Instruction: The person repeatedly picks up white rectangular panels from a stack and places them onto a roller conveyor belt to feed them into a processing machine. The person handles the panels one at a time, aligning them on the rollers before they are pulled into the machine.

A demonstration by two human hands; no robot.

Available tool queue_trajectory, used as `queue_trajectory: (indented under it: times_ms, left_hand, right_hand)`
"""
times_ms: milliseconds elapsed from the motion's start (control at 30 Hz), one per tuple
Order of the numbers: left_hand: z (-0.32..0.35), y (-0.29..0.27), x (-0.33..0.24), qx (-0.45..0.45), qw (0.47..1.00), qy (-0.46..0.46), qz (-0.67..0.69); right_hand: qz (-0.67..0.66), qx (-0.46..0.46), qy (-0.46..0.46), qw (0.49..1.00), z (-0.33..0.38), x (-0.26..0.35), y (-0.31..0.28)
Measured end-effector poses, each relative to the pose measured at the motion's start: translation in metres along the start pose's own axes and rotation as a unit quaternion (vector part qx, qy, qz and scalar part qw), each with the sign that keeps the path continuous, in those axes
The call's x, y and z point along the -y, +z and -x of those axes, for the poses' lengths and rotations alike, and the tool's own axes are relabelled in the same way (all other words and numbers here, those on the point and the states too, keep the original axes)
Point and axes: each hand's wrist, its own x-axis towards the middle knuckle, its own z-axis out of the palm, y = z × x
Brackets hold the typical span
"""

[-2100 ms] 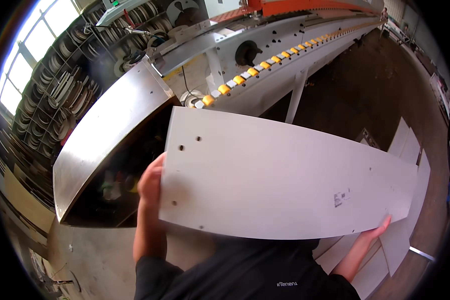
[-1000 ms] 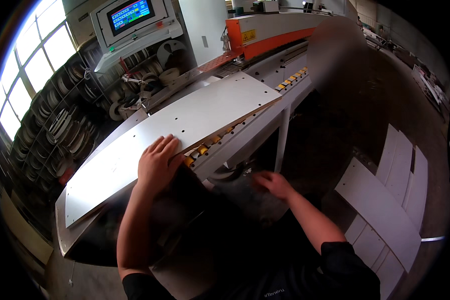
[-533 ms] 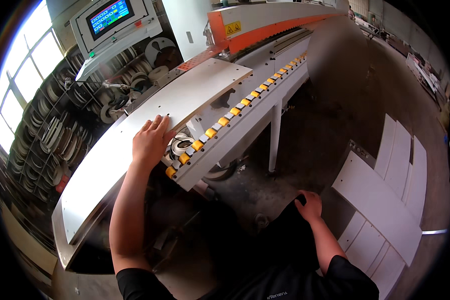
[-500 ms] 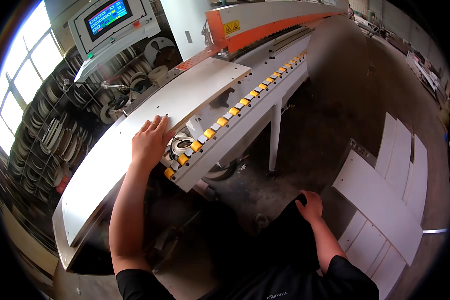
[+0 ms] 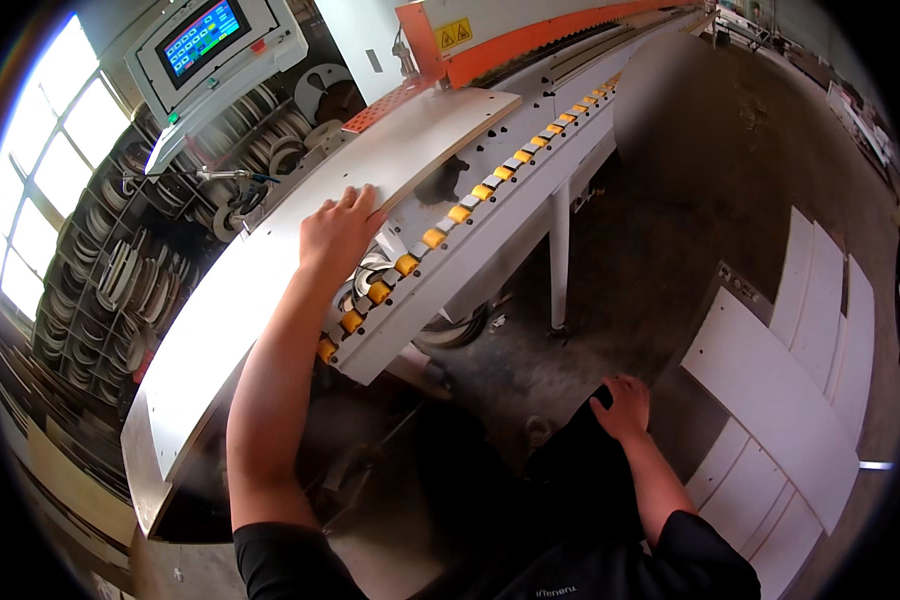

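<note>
A long white panel (image 5: pixel 232 312) with small dark holes lies on the machine's bed at the left, its far end by a red perforated plate (image 5: pixel 382 107). My left hand (image 5: pixel 338 232) rests on top of it near the right edge, palm down with fingers stretched out. Yellow rollers (image 5: pixel 433 238) line a pale rail just right of that hand. Low on the right, my right hand (image 5: pixel 625 406) lies on my dark trouser leg (image 5: pixel 575 440), fingers draped over the knee and holding nothing visible.
A control box with a lit screen (image 5: pixel 202 42) stands at upper left, above a rack of edging rolls (image 5: pixel 120 290). The machine's orange-and-white housing (image 5: pixel 530 45) runs into the distance. White panels (image 5: pixel 770 400) are stacked low on the right. A rail leg (image 5: pixel 560 260) reaches the floor.
The white panel has slid forward and to the right toward the orange housing, my left hand moving along on it. My right hand stays on the knee. The view has shifted slightly.
</note>
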Motion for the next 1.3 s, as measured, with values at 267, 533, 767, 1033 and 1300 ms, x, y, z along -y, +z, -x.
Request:
queue_trajectory:
  times_ms: [267, 533, 767, 1033, 1300]
  left_hand:
    - [-0.051, -0.001, -0.020, -0.010, 0.997, 0.032, 0.073]
    - [0.028, -0.001, 0.022, -0.022, 0.993, 0.033, 0.114]
    - [0.175, -0.005, 0.104, -0.045, 0.995, -0.030, 0.082]
    - [0.160, -0.017, 0.103, -0.052, 0.995, -0.015, 0.085]
    - [0.099, 0.010, 0.073, 0.003, 0.989, -0.047, 0.142]
  right_hand:
    - [-0.063, 0.005, 0.026, 0.998, 0.009, -0.016, -0.009]
    - [-0.098, -0.052, 0.001, 0.994, 0.015, -0.027, -0.002]
    - [-0.067, -0.059, -0.018, 0.996, 0.013, -0.027, 0.006]
    - [-0.052, -0.047, -0.019, 0.997, 0.002, -0.016, 0.004]
    - [-0.107, -0.093, 0.036, 0.989, -0.003, -0.032, 0.018]
